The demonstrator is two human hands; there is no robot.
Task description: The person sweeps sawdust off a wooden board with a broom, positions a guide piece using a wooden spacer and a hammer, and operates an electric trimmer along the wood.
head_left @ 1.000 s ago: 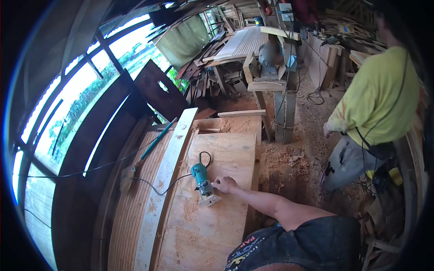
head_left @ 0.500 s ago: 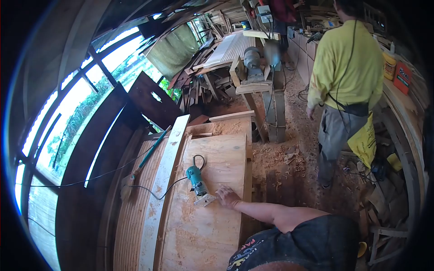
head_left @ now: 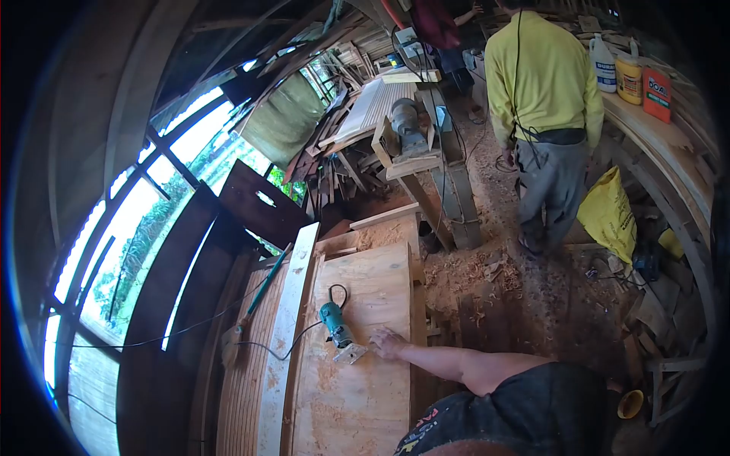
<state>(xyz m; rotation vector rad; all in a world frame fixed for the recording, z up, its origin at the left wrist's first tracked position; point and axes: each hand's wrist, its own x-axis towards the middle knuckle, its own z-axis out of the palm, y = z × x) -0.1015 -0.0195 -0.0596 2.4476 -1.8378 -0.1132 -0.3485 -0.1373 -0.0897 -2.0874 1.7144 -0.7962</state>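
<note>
Fingers (head_left: 378,340) of the right hand (head_left: 390,344) look blurred beside the router (head_left: 334,322), grip loosely spread and empty, left hand unseen.

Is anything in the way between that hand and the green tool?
No, nothing visible stands between the hand and the tool; they're very close together on the board. The cord runs off on the other side, away from the hand.
</note>
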